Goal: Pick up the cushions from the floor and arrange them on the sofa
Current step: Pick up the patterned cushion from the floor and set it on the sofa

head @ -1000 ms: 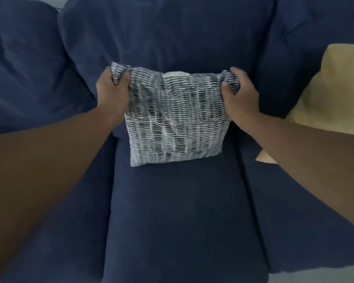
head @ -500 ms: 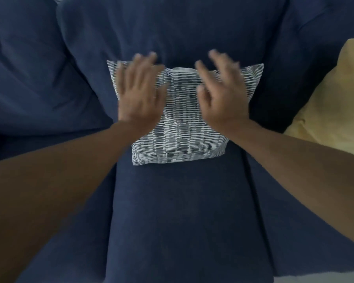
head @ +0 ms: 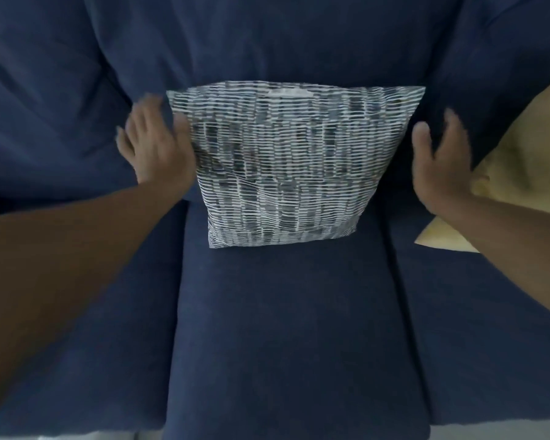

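Observation:
A black-and-white striped cushion stands upright on the middle seat of the dark blue sofa, leaning against the backrest. My left hand is at its left edge with fingers spread, thumb touching the cushion's side. My right hand hovers just off its right edge, fingers apart, holding nothing. A yellow cushion leans on the right seat, partly behind my right hand and forearm.
The sofa's left seat and left back cushion carry nothing. A pale strip of floor shows along the bottom edge below the sofa front.
Both hands let go of the striped cushion's top corners, patted its front, then moved apart to its left and right sides. The cushion now stands fuller against the backrest.

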Action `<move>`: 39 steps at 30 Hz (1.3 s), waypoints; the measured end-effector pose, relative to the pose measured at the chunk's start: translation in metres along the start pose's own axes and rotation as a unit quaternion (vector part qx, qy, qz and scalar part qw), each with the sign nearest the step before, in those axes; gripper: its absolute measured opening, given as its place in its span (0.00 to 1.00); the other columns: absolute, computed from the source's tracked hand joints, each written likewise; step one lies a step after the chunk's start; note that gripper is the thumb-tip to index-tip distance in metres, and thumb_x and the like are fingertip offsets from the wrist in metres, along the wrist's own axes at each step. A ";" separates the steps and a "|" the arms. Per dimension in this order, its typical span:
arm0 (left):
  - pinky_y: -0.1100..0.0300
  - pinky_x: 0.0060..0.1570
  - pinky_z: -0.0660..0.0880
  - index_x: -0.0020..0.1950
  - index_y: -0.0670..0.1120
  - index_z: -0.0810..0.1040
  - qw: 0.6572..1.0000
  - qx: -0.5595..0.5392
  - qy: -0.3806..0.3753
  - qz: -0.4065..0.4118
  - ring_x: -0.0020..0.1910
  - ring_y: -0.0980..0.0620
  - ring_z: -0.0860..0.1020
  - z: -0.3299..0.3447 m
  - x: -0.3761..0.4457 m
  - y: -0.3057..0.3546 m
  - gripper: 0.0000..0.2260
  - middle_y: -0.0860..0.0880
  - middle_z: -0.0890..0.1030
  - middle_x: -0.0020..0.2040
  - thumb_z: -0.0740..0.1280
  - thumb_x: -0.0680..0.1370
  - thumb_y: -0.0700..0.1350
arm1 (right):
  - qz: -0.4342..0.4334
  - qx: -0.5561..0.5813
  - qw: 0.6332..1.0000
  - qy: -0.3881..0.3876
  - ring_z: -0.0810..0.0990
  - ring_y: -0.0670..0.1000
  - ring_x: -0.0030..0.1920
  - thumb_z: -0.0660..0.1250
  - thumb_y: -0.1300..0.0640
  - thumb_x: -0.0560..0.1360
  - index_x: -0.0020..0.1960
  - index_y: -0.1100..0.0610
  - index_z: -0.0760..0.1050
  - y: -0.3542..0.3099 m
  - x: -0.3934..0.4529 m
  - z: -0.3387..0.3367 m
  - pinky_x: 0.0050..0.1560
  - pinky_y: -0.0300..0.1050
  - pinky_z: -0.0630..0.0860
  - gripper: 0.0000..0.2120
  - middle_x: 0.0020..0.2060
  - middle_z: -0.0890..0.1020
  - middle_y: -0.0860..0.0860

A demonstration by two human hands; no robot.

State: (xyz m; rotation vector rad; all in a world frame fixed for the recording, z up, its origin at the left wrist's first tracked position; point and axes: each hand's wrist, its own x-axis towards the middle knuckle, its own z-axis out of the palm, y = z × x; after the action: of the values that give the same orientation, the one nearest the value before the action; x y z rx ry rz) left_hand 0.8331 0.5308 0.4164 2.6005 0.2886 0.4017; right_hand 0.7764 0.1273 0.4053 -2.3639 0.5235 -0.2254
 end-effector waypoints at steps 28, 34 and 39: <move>0.69 0.38 0.71 0.42 0.54 0.68 0.952 -0.272 -0.002 -0.140 0.36 0.62 0.71 0.011 -0.006 0.047 0.14 0.57 0.73 0.39 0.62 0.86 0.54 | 0.021 0.256 0.966 -0.003 0.81 0.34 0.56 0.72 0.43 0.79 0.71 0.54 0.70 -0.036 -0.014 0.031 0.60 0.38 0.80 0.26 0.59 0.81 0.41; 0.57 0.53 0.79 0.49 0.53 0.74 0.951 -0.245 0.002 -0.186 0.44 0.58 0.76 0.007 0.013 0.042 0.09 0.57 0.77 0.45 0.62 0.86 0.54 | -0.018 0.202 0.979 0.007 0.78 0.27 0.46 0.76 0.45 0.77 0.61 0.53 0.71 -0.036 -0.011 0.033 0.47 0.25 0.73 0.20 0.50 0.80 0.38; 0.49 0.73 0.65 0.79 0.46 0.67 0.974 -0.154 0.138 -0.091 0.74 0.49 0.70 0.000 -0.005 0.057 0.28 0.52 0.73 0.76 0.65 0.83 0.59 | -0.089 0.106 0.980 0.141 0.76 0.47 0.69 0.69 0.40 0.80 0.77 0.59 0.67 -0.034 -0.020 0.032 0.70 0.46 0.73 0.34 0.70 0.76 0.52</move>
State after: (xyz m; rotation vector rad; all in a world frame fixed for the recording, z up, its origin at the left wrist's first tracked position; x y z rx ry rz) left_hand 0.8360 0.4807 0.4442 2.1921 0.5125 0.6849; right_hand 0.7789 0.1782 0.4042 -2.1803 0.3961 -0.6737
